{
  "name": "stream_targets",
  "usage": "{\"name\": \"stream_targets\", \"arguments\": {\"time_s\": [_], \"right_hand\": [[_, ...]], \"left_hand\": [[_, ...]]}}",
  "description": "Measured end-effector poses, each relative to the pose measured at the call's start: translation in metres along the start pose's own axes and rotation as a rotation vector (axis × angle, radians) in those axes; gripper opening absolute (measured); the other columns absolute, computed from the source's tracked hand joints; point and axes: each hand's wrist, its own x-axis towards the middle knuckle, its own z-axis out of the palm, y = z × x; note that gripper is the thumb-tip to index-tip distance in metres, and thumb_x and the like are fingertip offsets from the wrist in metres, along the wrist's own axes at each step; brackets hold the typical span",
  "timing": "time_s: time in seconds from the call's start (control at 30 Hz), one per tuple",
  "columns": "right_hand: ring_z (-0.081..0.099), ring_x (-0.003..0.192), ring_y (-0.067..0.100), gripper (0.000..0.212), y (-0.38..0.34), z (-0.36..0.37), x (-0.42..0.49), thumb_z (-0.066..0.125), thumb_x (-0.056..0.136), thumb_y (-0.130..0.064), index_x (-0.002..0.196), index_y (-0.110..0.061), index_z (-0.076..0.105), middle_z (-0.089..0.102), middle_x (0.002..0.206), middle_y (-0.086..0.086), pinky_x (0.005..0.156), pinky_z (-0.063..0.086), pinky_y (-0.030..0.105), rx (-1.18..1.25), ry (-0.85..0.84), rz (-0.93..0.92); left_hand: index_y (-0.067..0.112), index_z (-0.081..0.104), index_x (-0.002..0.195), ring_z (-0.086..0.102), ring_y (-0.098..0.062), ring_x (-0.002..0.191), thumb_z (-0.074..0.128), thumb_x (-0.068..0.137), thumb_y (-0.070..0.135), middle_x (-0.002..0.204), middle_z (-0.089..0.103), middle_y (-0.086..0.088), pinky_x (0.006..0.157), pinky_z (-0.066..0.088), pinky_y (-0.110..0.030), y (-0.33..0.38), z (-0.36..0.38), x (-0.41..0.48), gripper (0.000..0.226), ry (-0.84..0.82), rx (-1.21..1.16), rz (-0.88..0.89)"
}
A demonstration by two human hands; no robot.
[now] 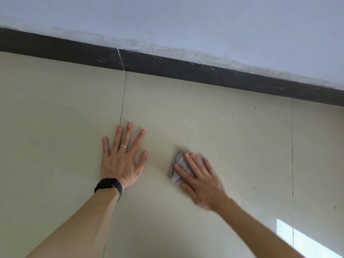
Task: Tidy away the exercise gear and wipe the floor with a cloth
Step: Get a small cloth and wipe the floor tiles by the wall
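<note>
**Legible markings: none recorded**

No text, label, brand, number or sign could be read in the head view. The screen of the watch is seen dark, and no digits can be made out on it. The cloth is blurred, and no print or tag can be told on it.
</note>
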Motion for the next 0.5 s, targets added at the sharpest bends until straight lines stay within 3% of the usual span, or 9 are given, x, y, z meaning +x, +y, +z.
{"name": "stream_targets", "arguments": {"time_s": [0.03,0.1,0.17,0.2,0.33,0.43,0.5], "right_hand": [[0.013,0.154,0.027,0.055,0.022,-0.001,0.004,0.021,0.106,-0.049,0.159,-0.031,0.019,0.022,0.164,0.014,0.116,0.029,0.055,-0.017,0.02,-0.005],[0.016,0.152,0.032,0.057,0.065,-0.014,0.024,0.016,0.106,-0.047,0.158,-0.025,0.021,0.023,0.163,0.02,0.114,0.032,0.059,-0.012,0.106,0.258],[0.004,0.154,0.035,0.059,0.093,-0.028,0.039,0.011,0.106,-0.047,0.16,-0.024,0.011,0.004,0.166,0.021,0.121,0.018,0.06,0.085,0.086,0.624],[-0.002,0.155,0.034,0.059,0.092,-0.028,0.04,0.011,0.106,-0.046,0.161,-0.026,0.006,-0.003,0.167,0.019,0.123,0.011,0.058,0.129,0.083,0.702],[-0.007,0.155,0.03,0.057,0.011,-0.004,-0.01,0.018,0.108,-0.043,0.161,-0.027,0.005,-0.007,0.167,0.015,0.123,0.002,0.053,0.202,0.122,0.659],[-0.001,0.156,0.03,0.057,-0.082,0.024,-0.077,0.022,0.107,-0.043,0.161,-0.027,0.013,-0.001,0.168,0.014,0.123,0.012,0.056,0.235,0.084,0.58],[0.004,0.156,0.029,0.056,-0.123,0.035,-0.116,0.025,0.108,-0.043,0.161,-0.028,0.014,0.003,0.168,0.013,0.119,0.021,0.057,0.208,0.027,0.429]], "left_hand": [[0.044,0.008,0.157,-0.002,-0.019,0.154,0.025,0.095,0.059,0.167,-0.007,0.008,0.122,0.002,-0.056,-0.001,0.0,0.0,0.066,0.003,-0.001,0.006],[0.043,0.008,0.157,-0.001,-0.02,0.154,0.025,0.096,0.059,0.168,-0.006,0.007,0.121,-0.001,-0.055,0.0,0.0,0.0,0.066,0.013,0.006,0.024],[0.043,0.008,0.157,0.0,-0.021,0.154,0.026,0.096,0.058,0.168,-0.006,0.006,0.121,-0.002,-0.054,0.0,0.002,-0.001,0.065,0.018,0.011,0.023],[0.044,0.007,0.157,-0.001,-0.021,0.154,0.025,0.096,0.058,0.168,-0.007,0.006,0.121,-0.003,-0.054,-0.001,0.001,-0.001,0.065,0.012,0.011,0.016],[0.044,0.003,0.157,-0.006,-0.02,0.154,0.021,0.097,0.059,0.167,-0.01,0.006,0.121,-0.002,-0.055,0.001,-0.004,0.0,0.064,-0.029,0.03,0.003],[0.044,0.006,0.157,-0.006,-0.019,0.154,0.023,0.096,0.057,0.168,-0.006,0.006,0.122,-0.001,-0.056,0.005,-0.008,0.0,0.064,-0.036,0.005,-0.007],[0.044,0.005,0.157,-0.008,-0.018,0.154,0.02,0.096,0.059,0.167,-0.008,0.007,0.122,-0.002,-0.056,0.005,-0.011,-0.001,0.065,-0.062,0.009,-0.008]]}}
